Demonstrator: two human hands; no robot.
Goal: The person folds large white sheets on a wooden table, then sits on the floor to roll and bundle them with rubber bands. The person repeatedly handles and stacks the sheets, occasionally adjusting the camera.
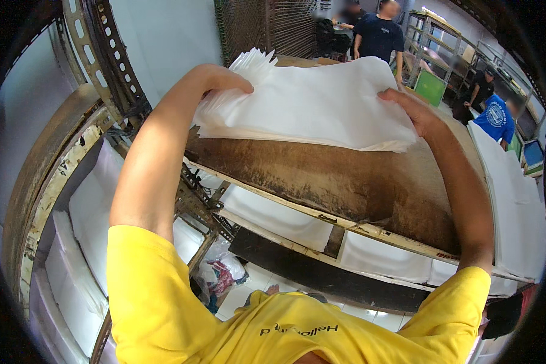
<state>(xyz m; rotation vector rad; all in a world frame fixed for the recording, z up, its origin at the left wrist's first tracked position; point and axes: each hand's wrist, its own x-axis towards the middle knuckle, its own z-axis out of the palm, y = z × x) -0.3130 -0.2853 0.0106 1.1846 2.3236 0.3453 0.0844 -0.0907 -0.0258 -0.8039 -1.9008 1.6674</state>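
1. Brown desk [309, 173] is closest.
2. White sheet stack [327, 106] sits over its far part, long axis side to side.
3. Left hand [223, 79] has fingers gripping its fanned end, right hand [411, 110] the opposite edge; neither's really nearer.

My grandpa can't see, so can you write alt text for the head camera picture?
A person's left hand and right hand hold a stack of white sheets, fanned at its left end, over a worn brown table. More sheets lie underneath, and other people are in the background.
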